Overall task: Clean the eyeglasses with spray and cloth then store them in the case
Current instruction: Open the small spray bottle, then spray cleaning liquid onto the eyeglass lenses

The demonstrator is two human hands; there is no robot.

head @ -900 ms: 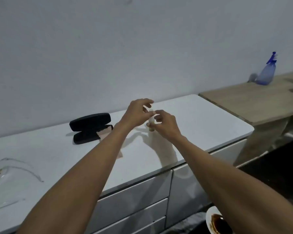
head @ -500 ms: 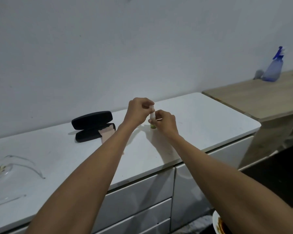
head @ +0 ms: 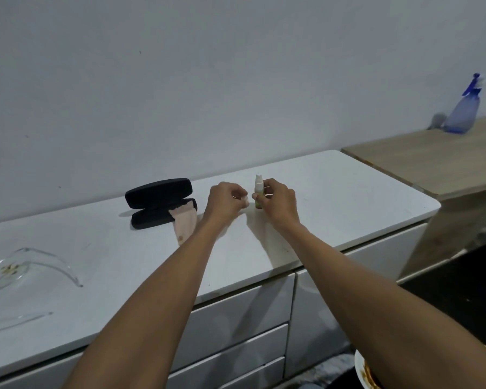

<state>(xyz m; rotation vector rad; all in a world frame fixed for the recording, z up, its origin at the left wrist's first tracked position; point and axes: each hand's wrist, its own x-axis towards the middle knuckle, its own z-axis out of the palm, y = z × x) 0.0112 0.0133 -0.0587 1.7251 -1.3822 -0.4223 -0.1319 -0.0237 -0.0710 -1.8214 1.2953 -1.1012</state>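
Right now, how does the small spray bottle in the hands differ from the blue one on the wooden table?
The small spray bottle is slim, pale with a green lower part; the blue spray bottle is larger, with a wide body tapering upward. The small one is held by the right hand over the white cabinet top; the blue one stands untouched on the wooden table by the wall. Both are upright with a spray head on top.

Spray bottle (head: 258, 195) lower body hidden by right hand (head: 278, 202); cloth (head: 184, 221) partly behind left forearm.
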